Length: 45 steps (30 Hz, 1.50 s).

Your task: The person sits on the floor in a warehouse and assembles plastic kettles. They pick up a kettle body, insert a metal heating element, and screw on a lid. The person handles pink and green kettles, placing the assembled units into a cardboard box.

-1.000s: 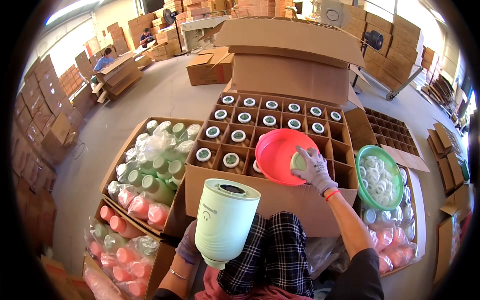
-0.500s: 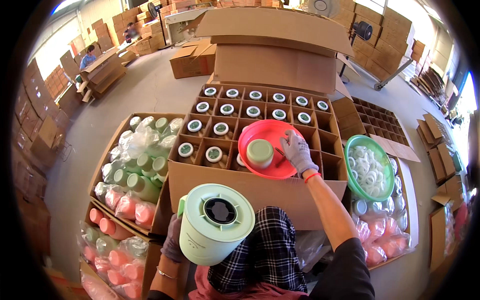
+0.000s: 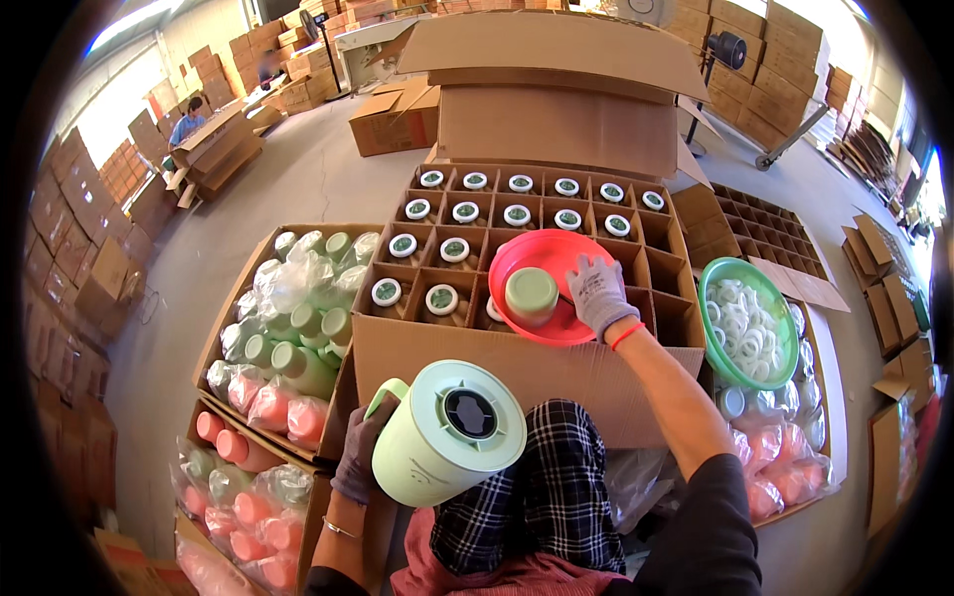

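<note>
My left hand (image 3: pixel 360 452), in a grey glove, is closed round the handle side of a mint-green jug (image 3: pixel 422 467). The jug is tilted over my lap, its ribbed round end with a dark centre facing up. Beyond it, a red basin (image 3: pixel 517 260) rests on the divided carton. A pale green cup (image 3: pixel 533 296) stands inside it with its flat end up, beside a small dark piece I cannot make out. At the basin's right side is my gloved right hand (image 3: pixel 601 296), its fingers apart and nothing visible in them; the fingertips are partly hard to see.
White-lidded bottles (image 3: pixel 455 250) fill many cells of the carton (image 3: pixel 497 372). A green basket (image 3: pixel 747 328) of white rings stands at right. Boxes of green and pink cups (image 3: pixel 288 363) flank me at left. Farther back are a person (image 3: pixel 187 121), stacked boxes and a fan (image 3: pixel 727 50).
My right hand has shifted right within the basin, its fingers now straighter and spread. The jug in my left hand is turned so more of its handle shows. The whole view has shifted slightly.
</note>
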Available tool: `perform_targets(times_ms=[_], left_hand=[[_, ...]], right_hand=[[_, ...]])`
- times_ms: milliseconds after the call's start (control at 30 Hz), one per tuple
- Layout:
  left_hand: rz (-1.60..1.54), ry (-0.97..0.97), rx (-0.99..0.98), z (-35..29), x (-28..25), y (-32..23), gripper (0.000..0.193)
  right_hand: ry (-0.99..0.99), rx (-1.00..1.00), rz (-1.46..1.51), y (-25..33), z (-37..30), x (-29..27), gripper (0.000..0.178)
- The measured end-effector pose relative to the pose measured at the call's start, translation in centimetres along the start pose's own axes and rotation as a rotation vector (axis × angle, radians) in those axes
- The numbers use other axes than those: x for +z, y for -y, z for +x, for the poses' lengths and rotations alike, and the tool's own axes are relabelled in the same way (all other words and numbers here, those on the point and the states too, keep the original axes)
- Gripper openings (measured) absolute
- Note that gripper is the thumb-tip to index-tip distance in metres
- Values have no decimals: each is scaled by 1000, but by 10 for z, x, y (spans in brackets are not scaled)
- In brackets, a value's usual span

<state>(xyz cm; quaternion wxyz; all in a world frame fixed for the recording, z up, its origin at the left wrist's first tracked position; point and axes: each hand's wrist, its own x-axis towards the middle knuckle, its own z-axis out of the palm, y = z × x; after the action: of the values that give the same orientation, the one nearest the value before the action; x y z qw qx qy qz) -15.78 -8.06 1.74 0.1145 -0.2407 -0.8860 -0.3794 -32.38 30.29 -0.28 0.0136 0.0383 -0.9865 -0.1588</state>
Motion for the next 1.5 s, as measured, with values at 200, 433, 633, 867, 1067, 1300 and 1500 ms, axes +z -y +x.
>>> perform_targets(times_ms=[200,433,633,867,1067,1300,1500], left_hand=[[-109,28,-36,4,4,0,29],[-49,30,-18,1,3,2,28],[-35,93,0,10,-2,-5,27],[47,191,-104,2,-7,-12,29],[277,201,-55,-4,-5,-2,39],[-273,-51,-299,-14,-5,-26,29],[-523,-379,-516,-46,9,-68,28]], right_hand=[[68,-240,-81,-7,6,12,30],[-376,-183,568,-32,-41,-65,16],[-327,-985,922,8,-141,-122,26],[-320,-1012,869,18,-165,-131,27],[-449,-959,786,12,-178,-138,24],[-219,-791,1199,29,-187,-118,21],[-188,-566,1287,47,-182,-106,21]])
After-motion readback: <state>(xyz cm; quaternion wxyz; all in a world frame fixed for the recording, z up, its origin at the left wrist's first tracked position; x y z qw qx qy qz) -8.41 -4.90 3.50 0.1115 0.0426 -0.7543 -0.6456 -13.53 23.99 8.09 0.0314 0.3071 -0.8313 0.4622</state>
